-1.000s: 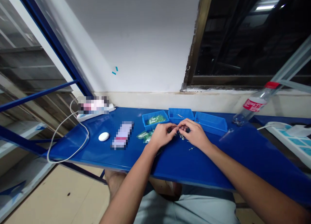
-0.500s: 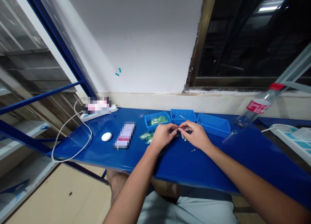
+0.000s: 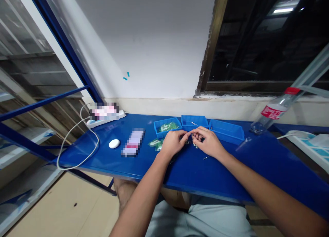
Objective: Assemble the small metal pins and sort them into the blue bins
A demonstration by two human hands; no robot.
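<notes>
My left hand point(image 3: 174, 141) and my right hand point(image 3: 205, 139) meet fingertip to fingertip over the blue table, just in front of the blue bins. Both are closed in a pinch; whatever sits between the fingers is too small to make out. Small metal parts point(image 3: 195, 145) lie partly hidden beneath the right hand. One loose small metal piece point(image 3: 205, 158) rests nearer to me. Left of my left hand are green-and-clear plastic packets point(image 3: 155, 143). Behind them stands a blue bin point(image 3: 155, 126) holding similar green packets.
A middle blue bin point(image 3: 184, 119) holds a thin metal tool; another blue bin point(image 3: 240, 135) stands to its right. A plastic bottle point(image 3: 274, 110) leans at the right. Leftward lie a blurred-out flat object point(image 3: 133, 142), a white round object point(image 3: 114, 143), a power strip point(image 3: 109, 120) and a cable point(image 3: 59, 151).
The fingers of my right hand have shifted slightly and curled a little differently, while the fingertips of both hands stay together. The whole view has drifted very slightly.
</notes>
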